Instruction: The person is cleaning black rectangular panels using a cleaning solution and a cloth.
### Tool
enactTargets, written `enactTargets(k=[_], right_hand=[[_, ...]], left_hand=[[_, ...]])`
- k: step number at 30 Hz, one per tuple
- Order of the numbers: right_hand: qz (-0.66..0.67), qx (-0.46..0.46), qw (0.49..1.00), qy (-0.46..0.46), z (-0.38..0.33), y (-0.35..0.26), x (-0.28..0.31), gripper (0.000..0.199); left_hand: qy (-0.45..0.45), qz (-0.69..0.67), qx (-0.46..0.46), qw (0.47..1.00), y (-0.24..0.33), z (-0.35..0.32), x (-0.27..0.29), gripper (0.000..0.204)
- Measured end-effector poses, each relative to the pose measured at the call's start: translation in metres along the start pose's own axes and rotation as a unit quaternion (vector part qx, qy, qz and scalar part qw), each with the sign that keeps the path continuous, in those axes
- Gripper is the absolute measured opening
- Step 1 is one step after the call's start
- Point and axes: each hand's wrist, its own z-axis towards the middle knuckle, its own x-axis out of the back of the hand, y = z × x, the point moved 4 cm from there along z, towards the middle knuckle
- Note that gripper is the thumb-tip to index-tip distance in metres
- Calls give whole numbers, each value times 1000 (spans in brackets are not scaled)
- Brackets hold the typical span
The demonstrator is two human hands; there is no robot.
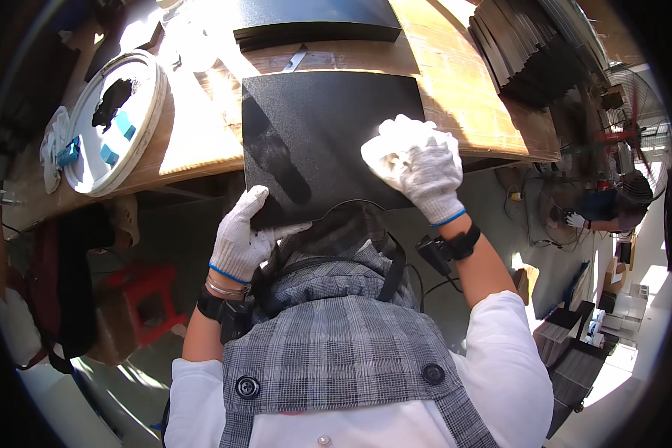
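Note:
A flat black panel (328, 134) lies partly on the wooden table and juts over its near edge toward me. My left hand (243, 235), in a white knit glove with a blue cuff, grips the panel's near left corner, thumb on top. My right hand (429, 168), gloved the same way, is closed around a bunched white cloth (384, 153) at the panel's right side. Some of the fingers are hidden by the cloth. Just beyond the panel lies a small blade-like metal strip (296, 58).
Behind sits a stack of black panels (317, 26). A round white lid (148, 142) with blue pieces lies at the left of the wooden table (470, 112). Many dark sheets (515, 52) stand far right. A red stool (149, 299) is below left; a fan (638, 134) and another person's gloved hand (576, 220) are right.

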Motion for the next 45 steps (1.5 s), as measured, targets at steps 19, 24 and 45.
enactTargets(k=[19,24,45], right_hand=[[602,-25,776,-188,-123,41,-82,36],[740,-42,649,-174,-108,2,-137,40],[773,-31,617,-145,-70,-13,-91,40]], left_hand=[[70,9,65,995,7,-3,-1,44],[90,9,53,995,-7,1,8,41],[332,648,-358,585,236,136,21,87]])
